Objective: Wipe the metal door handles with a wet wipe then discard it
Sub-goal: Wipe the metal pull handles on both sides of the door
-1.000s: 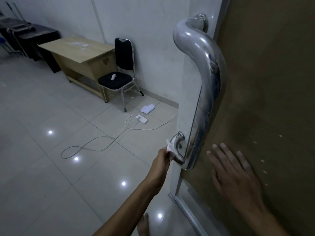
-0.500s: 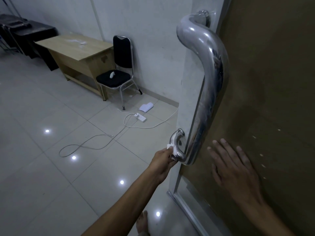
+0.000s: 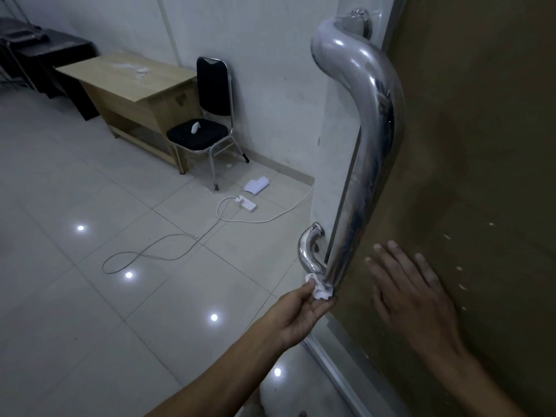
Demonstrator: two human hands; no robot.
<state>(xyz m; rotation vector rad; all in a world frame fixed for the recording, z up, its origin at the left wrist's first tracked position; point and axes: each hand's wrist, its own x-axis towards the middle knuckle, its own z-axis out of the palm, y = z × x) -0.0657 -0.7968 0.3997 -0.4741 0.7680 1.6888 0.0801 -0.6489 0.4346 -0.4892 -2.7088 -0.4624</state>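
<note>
A tall brown door panel (image 3: 481, 145) fills the right side of the view, its pale frame edge (image 3: 334, 176) running down beside it. Fixed across that edge is a long curved polished-metal pull handle (image 3: 373, 121), and behind its lower end a smaller curved metal handle end (image 3: 308, 251) loops out on the far side. Pale glossy floor tiles (image 3: 90, 296) spread to the left, with a light wooden desk (image 3: 135, 88) against the white wall and a black padded chair with chrome legs (image 3: 204, 124) next to it. A white power strip (image 3: 248, 203) with a trailing cable lies on the tiles near the chair.

The right hand (image 3: 412, 293) lies flat and open against the door panel, fingers spread, holding nothing. The left hand (image 3: 301, 311) is closed in a pinch on a small crumpled white wet wipe (image 3: 319, 288), which is pressed to the bottom tip of the long handle; whether it also touches the smaller handle is hard to tell from this angle.
</note>
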